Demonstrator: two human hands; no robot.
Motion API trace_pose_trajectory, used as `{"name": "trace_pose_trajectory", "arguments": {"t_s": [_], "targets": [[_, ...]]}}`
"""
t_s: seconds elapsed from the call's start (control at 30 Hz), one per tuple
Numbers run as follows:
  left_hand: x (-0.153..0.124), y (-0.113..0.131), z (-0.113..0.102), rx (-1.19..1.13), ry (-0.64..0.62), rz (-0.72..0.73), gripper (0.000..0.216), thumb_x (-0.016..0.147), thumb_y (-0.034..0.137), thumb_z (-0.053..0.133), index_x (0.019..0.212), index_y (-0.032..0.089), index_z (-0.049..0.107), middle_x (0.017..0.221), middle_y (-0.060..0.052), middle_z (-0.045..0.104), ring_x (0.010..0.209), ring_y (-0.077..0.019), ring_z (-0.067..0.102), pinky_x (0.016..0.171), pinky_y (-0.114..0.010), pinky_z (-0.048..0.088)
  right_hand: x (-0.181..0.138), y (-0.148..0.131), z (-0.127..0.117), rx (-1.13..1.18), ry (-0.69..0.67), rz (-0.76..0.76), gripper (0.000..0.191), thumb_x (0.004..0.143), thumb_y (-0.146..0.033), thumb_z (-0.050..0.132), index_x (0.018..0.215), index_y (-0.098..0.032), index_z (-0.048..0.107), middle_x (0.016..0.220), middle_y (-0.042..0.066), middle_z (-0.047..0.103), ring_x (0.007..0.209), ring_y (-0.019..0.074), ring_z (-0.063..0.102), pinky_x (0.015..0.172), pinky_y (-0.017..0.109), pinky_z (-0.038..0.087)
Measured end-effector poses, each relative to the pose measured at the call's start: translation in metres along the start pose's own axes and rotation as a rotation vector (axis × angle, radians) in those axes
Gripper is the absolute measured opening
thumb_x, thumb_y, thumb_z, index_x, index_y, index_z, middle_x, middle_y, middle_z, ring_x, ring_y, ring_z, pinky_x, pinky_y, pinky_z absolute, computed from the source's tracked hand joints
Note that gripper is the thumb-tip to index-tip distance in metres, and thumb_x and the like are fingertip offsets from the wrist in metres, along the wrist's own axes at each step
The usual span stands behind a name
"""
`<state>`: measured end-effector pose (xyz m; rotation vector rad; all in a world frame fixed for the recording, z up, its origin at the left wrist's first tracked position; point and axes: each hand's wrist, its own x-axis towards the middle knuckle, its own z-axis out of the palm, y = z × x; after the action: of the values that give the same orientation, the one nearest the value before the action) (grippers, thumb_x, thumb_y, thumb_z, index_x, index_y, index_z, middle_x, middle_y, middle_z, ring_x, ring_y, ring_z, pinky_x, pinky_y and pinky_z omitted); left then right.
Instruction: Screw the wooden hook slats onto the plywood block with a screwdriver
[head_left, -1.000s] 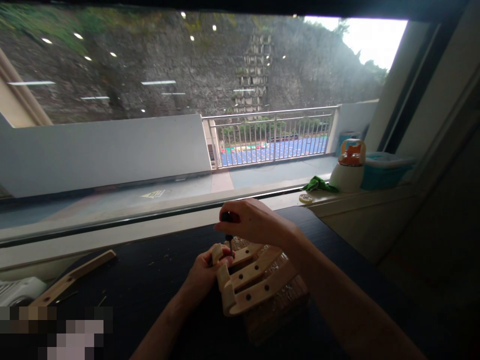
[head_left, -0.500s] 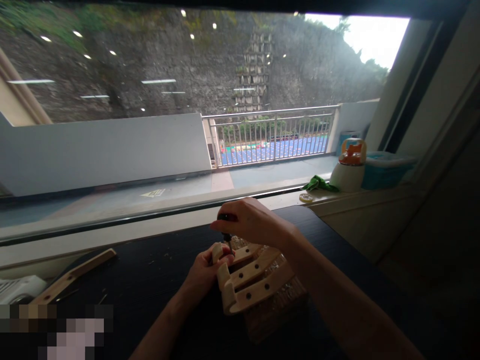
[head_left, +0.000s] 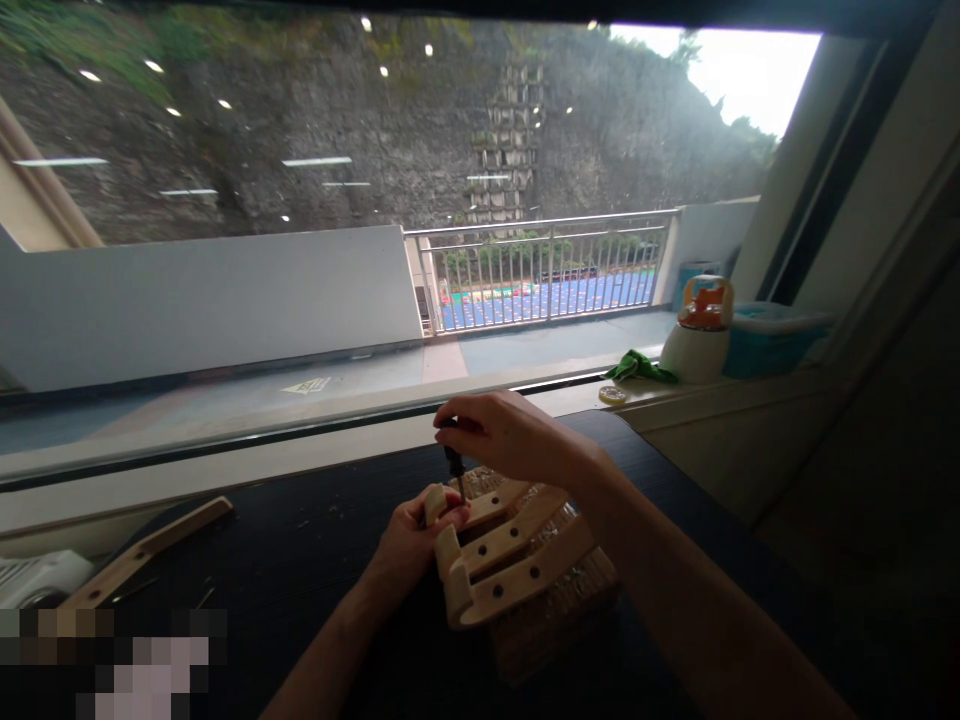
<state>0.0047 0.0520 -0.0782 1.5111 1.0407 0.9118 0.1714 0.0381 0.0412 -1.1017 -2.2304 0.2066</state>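
Right fingers (head_left: 471, 407) seemingly higher on screwdriver (head_left: 454, 462)

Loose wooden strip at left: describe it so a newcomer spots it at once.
Start at the dark table and go to its left end, by the white device. A pale wooden strip lies aslant there, marked with dark spots. Unlike the wooden assembly at the left hand, it lies apart, untouched.

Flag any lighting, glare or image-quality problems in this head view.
Head view throughout: sky blown out at upper right; white reflections across the upper left; left hand and right hand dimly lit; bottom right nearly black; bottom-left corner pixelated.
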Motion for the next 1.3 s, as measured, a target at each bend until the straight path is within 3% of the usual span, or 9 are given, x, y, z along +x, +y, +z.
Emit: {"name": "trace_pose_trajectory", "arguments": {"t_s": [0.27,0.43,0.67,1.0,1.3], "targets": [[0.0,-0.006,-0.002,0.018,-0.026,0.026,0.019,0.072,0.033,0.066,0.077,0.015,0.063,0.07,0.001,0.059,0.065,-0.0131,0.052,0.062,-0.023,0.04,0.002,0.002,0.003,-0.014,0.05,0.052,0.021,0.081,-0.034,0.054,0.084,-0.015,0.062,0.065,-0.001,0.057,0.056,0.0075,0.043,0.052,0.021,0.027],[0.0,-0.003,-0.001,0.028,-0.006,0.037,0.019,0.071,0.033,0.066,0.076,0.015,0.063,0.071,0.001,0.061,0.065,-0.0141,0.054,0.063,-0.023,0.041,0.0,0.0,0.002,-0.057,0.033,0.066,0.026,0.081,-0.041,0.052,0.09,-0.018,0.062,0.066,-0.002,0.06,0.056,0.0086,0.046,0.053,0.023,0.026],[0.0,-0.002,-0.001,-0.009,-0.002,0.02,0.021,0.068,0.034,0.068,0.076,0.015,0.065,0.068,0.001,0.063,0.063,-0.0146,0.055,0.06,-0.023,0.041,0.0,-0.003,-0.002,-0.075,0.021,0.005,0.024,0.086,-0.028,0.045,0.09,-0.017,0.066,0.069,0.001,0.061,0.06,0.009,0.047,0.056,0.023,0.028],[-0.001,-0.001,-0.002,-0.036,-0.02,0.024,0.022,0.066,0.034,0.07,0.077,0.015,0.065,0.074,-0.001,0.063,0.068,-0.0158,0.056,0.065,-0.024,0.043,0.002,0.003,0.003,-0.008,0.059,0.061,0.022,0.08,-0.037,0.054,0.081,-0.015,0.061,0.064,-0.001,0.057,0.055,0.0077,0.043,0.052,0.021,0.028],[-0.005,0.002,-0.01,-0.122,-0.136,0.093,0.021,0.066,0.031,0.07,0.076,0.014,0.065,0.074,0.0,0.062,0.066,-0.0127,0.054,0.064,-0.022,0.042,-0.002,-0.002,0.005,-0.029,-0.011,0.047,0.024,0.084,-0.034,0.045,0.086,-0.018,0.064,0.063,-0.002,0.057,0.054,0.0077,0.044,0.052,0.023,0.028]]}}
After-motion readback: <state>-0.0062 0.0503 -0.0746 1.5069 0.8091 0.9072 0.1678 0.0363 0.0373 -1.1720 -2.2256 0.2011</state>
